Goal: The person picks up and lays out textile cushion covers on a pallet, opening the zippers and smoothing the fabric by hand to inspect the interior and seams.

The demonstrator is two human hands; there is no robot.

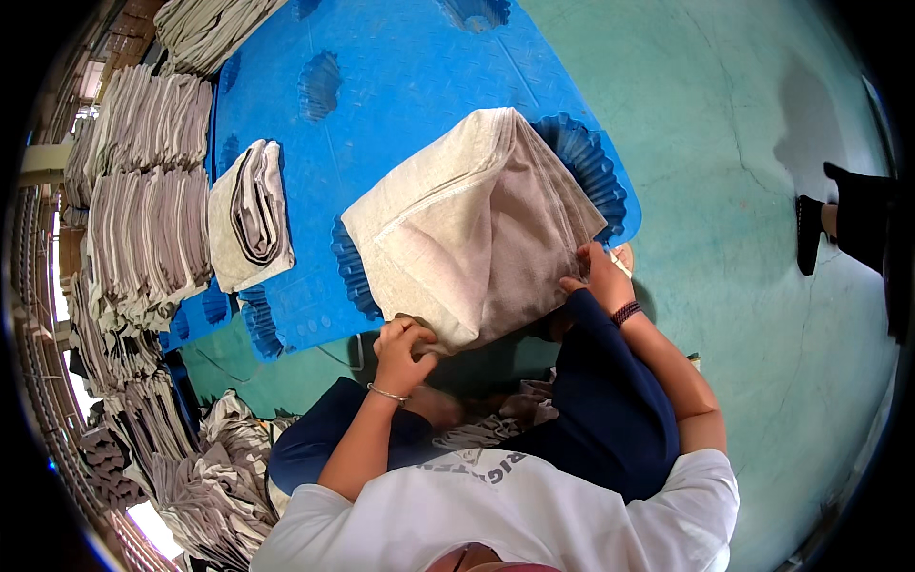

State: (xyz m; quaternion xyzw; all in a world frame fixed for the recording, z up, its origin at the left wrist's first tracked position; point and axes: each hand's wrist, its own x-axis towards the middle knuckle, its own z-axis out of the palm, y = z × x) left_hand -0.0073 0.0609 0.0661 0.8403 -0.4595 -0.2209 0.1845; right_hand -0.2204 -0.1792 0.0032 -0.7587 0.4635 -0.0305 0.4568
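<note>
A beige fabric piece (477,224), folded into layers with a stitched seam across it, lies on the blue plastic pallet (400,86) in front of me. My left hand (402,355) pinches its near left corner, fingers curled over the edge. At the near right corner, my right hand (606,276) grips the cloth between thumb and fingers. The right part of the piece looks darker and greyer, and its peak points away from me. Left of it on the pallet rests a small stack of folded cloths (253,214) with dark edges.
Tall stacks of folded cloth (148,229) line the left side. A loose heap of cloth (224,477) lies at the lower left. The pallet has ribbed round hollows (586,167). On the green floor (724,124), another person's leg and shoe (810,229) show at the far right.
</note>
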